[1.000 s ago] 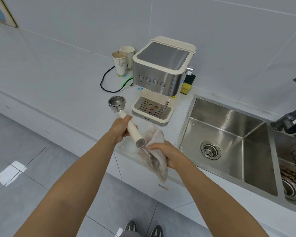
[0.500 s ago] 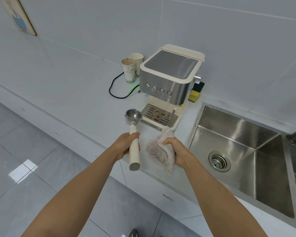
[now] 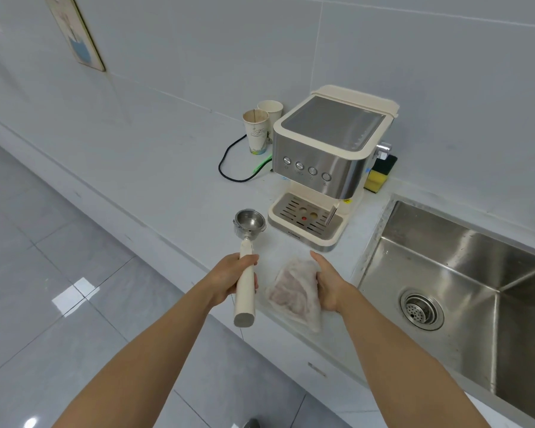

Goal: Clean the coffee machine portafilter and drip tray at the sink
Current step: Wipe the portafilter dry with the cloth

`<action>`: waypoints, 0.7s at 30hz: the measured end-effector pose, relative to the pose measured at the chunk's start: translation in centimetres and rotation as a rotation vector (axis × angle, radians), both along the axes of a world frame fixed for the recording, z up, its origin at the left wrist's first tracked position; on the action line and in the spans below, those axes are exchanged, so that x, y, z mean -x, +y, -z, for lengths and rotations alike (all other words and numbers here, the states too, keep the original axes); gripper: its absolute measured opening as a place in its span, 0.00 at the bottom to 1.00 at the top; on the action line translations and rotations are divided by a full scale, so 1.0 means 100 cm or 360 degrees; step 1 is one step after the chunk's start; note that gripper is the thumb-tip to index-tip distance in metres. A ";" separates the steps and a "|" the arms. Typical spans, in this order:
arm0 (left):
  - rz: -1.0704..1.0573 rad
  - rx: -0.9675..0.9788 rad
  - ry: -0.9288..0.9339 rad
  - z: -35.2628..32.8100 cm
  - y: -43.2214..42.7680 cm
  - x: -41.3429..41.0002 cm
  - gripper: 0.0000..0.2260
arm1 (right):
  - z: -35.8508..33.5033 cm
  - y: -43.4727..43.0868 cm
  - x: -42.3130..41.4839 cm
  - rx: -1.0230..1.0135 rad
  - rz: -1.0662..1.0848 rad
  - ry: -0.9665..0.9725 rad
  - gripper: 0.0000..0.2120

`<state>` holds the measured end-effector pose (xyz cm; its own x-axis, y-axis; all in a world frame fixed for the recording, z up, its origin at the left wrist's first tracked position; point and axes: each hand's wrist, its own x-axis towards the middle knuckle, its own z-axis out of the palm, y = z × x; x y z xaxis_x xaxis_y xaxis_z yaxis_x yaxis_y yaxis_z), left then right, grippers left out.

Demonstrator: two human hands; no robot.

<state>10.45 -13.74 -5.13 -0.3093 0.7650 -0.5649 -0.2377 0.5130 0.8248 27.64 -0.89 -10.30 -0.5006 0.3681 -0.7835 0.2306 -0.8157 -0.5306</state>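
Note:
My left hand (image 3: pixel 229 279) grips the cream handle of the portafilter (image 3: pixel 249 225), whose steel basket faces up just left of the coffee machine (image 3: pixel 328 149). The drip tray (image 3: pixel 306 219), a slotted steel grid in a cream frame, sits in the machine's base. My right hand (image 3: pixel 326 282) holds a crumpled stained cloth (image 3: pixel 294 291) against the countertop in front of the machine. The steel sink (image 3: pixel 464 273) with its drain strainer lies to the right.
Two paper cups (image 3: pixel 260 129) and a black power cord (image 3: pixel 232 168) sit left of the machine near the wall. A yellow and black sponge (image 3: pixel 379 177) lies behind it. The counter's front edge runs below my hands, with tiled floor beyond.
The portafilter handle has swung to point straight at me and the basket moved closer to the machine. My right hand has lowered the cloth onto the counter.

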 end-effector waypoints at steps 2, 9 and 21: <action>0.0011 -0.0002 -0.0003 0.000 0.001 -0.002 0.07 | -0.004 0.002 -0.003 -0.0097 -0.0111 -0.0083 0.25; 0.0062 -0.0014 0.0004 0.002 0.010 -0.012 0.06 | 0.004 0.001 -0.013 -0.0581 -0.0141 -0.0508 0.09; 0.0124 -0.0055 -0.0051 0.001 0.021 -0.031 0.09 | -0.007 0.011 -0.045 -0.0892 -0.0051 -0.0749 0.27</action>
